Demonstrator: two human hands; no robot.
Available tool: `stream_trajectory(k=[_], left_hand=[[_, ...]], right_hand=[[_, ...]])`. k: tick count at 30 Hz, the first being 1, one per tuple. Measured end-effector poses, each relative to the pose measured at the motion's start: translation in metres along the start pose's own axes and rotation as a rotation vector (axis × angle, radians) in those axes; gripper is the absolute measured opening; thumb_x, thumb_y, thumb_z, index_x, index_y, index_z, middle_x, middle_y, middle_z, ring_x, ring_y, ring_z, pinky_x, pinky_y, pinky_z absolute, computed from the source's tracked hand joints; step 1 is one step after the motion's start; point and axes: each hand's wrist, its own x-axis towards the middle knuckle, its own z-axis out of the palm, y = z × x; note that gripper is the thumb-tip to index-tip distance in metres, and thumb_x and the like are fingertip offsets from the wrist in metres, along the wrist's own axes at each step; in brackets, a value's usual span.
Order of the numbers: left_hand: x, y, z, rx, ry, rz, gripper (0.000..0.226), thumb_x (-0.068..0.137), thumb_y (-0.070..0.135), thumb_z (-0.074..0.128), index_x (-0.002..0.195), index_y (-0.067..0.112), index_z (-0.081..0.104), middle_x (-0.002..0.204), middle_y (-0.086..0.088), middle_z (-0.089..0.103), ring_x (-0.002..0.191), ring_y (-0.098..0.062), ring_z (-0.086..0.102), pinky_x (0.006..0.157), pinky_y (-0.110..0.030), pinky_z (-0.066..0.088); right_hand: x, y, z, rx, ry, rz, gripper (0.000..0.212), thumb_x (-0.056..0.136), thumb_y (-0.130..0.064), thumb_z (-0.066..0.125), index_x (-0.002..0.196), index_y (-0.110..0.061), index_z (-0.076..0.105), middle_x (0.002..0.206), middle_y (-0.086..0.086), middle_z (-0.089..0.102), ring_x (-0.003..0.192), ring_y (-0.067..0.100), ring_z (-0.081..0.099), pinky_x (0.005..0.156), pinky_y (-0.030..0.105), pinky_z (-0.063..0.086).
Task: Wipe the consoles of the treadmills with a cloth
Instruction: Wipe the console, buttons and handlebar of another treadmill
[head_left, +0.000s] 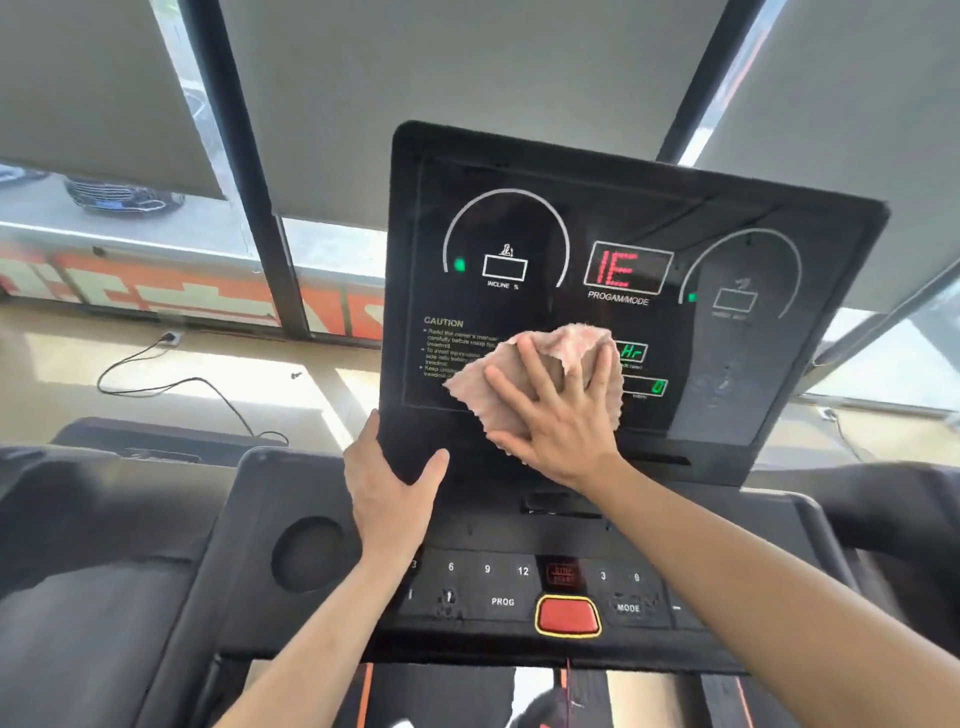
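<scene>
The black treadmill console (519, 208) stands tilted in front of me, its display lit with red and green figures. A pinkish cloth (480, 384) lies spread on the lower middle of the screen. My right hand (556, 410) presses flat on the cloth with fingers spread, covering part of the caution text and the small green readouts. My left hand (389, 488) grips the console's lower left edge, thumb on the front face and fingers behind.
Below the screen is a button panel (519, 587) with number keys and a red stop button (567, 616). A round cup holder (309, 553) sits to the left. A black cable (171, 384) trails on the floor by the windows behind.
</scene>
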Motion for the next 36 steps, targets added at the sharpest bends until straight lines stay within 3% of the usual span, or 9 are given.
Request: stream_trajectory(k=[4,10,21,29,36], left_hand=[[-0.004,0.006,0.016,0.091,0.024,-0.02,0.109,0.073,0.051,0.086,0.158,0.027,0.022,0.155,-0.006,0.034,0.147,-0.027,0.026,0.115,-0.057,0.036],[0.0,0.01,0.035,0.15,0.106,-0.035,0.119,0.068,0.049,0.09,0.158,0.013,0.022,0.153,-0.019,0.034,0.143,-0.04,0.028,0.121,-0.059,0.028],[-0.003,0.005,0.044,0.127,0.128,-0.013,0.117,0.075,0.047,0.087,0.16,0.016,0.013,0.155,-0.021,0.027,0.143,-0.041,0.025,0.123,-0.059,0.024],[-0.005,0.008,0.051,0.132,0.151,0.028,0.123,0.075,0.044,0.088,0.161,0.007,0.008,0.162,-0.024,0.021,0.149,-0.041,0.021,0.124,-0.058,0.019],[-0.004,0.007,0.059,0.129,0.156,0.035,0.134,0.07,0.054,0.087,0.162,0.009,0.002,0.163,-0.024,0.017,0.151,-0.044,0.017,0.125,-0.059,0.014]], right_hand=[[0.002,0.005,-0.003,-0.005,0.031,-0.013,0.074,0.092,-0.08,0.039,0.157,-0.047,0.027,0.169,0.003,0.013,0.13,0.046,0.039,0.114,0.08,0.001],[0.034,0.035,-0.031,-0.023,0.079,0.117,0.072,0.094,-0.08,0.031,0.158,-0.046,0.025,0.169,0.004,0.023,0.133,0.05,0.043,0.114,0.079,0.006],[0.084,0.133,-0.083,-0.034,0.145,0.531,0.079,0.093,-0.082,0.019,0.161,-0.043,0.013,0.171,0.009,0.011,0.154,0.049,0.011,0.115,0.077,0.006],[0.042,0.112,-0.051,0.046,0.097,0.663,0.082,0.094,-0.079,0.022,0.162,-0.035,0.014,0.171,0.015,0.009,0.152,0.051,0.015,0.114,0.076,0.011],[-0.027,0.057,-0.004,0.062,-0.033,0.584,0.084,0.094,-0.078,0.028,0.162,-0.03,0.017,0.168,0.022,0.003,0.145,0.057,0.026,0.114,0.078,0.01]])
